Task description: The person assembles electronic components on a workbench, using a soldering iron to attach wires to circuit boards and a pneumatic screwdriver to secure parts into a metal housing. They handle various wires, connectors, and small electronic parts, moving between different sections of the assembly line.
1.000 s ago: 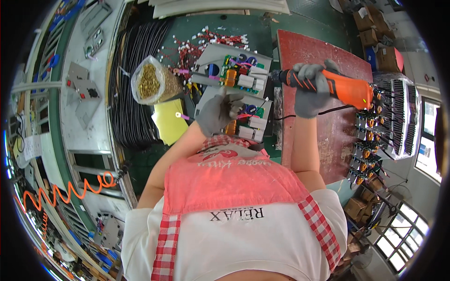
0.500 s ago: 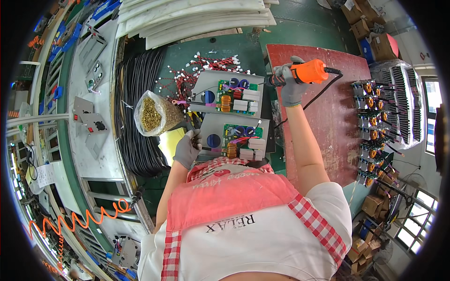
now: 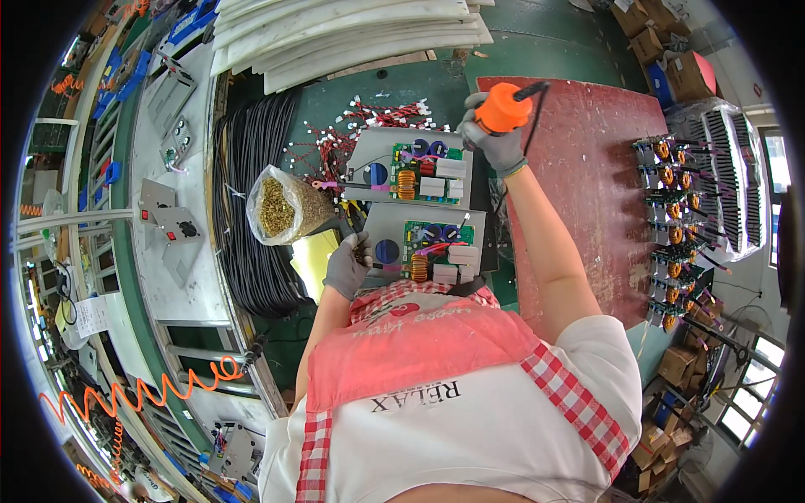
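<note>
My right hand (image 3: 503, 151), in a grey glove, is wrapped round an orange corded electric screwdriver (image 3: 505, 109), raised at the red board's left edge. Its tip is hidden. My left hand (image 3: 347, 267), also gloved, is closed at the left edge of the nearer grey metal plate (image 3: 381, 220); what its fingers hold is too small to make out. That plate bears a green circuit board (image 3: 413, 237) with a copper coil, blue capacitors and white blocks. A farther grey plate (image 3: 360, 151) carries a similar circuit board (image 3: 402, 159).
An open clear bag of small brass-coloured fasteners (image 3: 277, 210) leans left of the plates, above yellow paper (image 3: 312, 258). Black cable (image 3: 239, 218) is coiled beside it. Red-and-white wire leads (image 3: 335, 155) lie behind. A red board (image 3: 587, 210) stretches right, with several circuit assemblies (image 3: 667, 226) along its edge.
My right hand has moved left and up with the screwdriver, whose orange rear end has swung toward me. The left hand stays by the nearer plate's edge, slightly shifted.
</note>
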A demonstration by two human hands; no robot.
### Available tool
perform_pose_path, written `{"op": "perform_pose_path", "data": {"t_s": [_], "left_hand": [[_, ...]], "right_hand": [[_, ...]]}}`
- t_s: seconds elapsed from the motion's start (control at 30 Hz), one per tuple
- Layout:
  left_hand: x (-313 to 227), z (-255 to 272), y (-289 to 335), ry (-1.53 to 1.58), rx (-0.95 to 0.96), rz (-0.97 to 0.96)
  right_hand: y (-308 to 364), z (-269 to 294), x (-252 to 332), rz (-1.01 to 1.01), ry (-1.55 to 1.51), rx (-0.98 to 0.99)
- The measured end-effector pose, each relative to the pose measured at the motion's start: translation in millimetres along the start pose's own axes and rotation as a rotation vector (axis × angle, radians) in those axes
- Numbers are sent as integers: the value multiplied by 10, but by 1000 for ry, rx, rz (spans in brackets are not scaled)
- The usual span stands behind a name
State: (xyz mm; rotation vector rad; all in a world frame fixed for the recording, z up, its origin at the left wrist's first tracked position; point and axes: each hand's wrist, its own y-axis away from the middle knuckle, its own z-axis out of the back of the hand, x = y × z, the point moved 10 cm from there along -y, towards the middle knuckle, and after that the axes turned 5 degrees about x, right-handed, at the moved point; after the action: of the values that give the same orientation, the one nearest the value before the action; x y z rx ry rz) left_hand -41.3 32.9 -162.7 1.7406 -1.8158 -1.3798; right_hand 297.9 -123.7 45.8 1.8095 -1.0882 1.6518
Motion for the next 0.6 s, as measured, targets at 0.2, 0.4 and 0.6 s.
{"op": "perform_pose_path", "data": {"t_s": [0.2, 0.4, 0.6], "left_hand": [[28, -8, 139, 56, -11, -75], [111, 166, 283, 146, 2, -113], [55, 269, 492, 400, -158, -164]], "right_hand": [[-110, -105, -2, 17, 96, 11], [-208, 53, 23, 53, -54, -16], [23, 647, 244, 158, -137, -343]]}}
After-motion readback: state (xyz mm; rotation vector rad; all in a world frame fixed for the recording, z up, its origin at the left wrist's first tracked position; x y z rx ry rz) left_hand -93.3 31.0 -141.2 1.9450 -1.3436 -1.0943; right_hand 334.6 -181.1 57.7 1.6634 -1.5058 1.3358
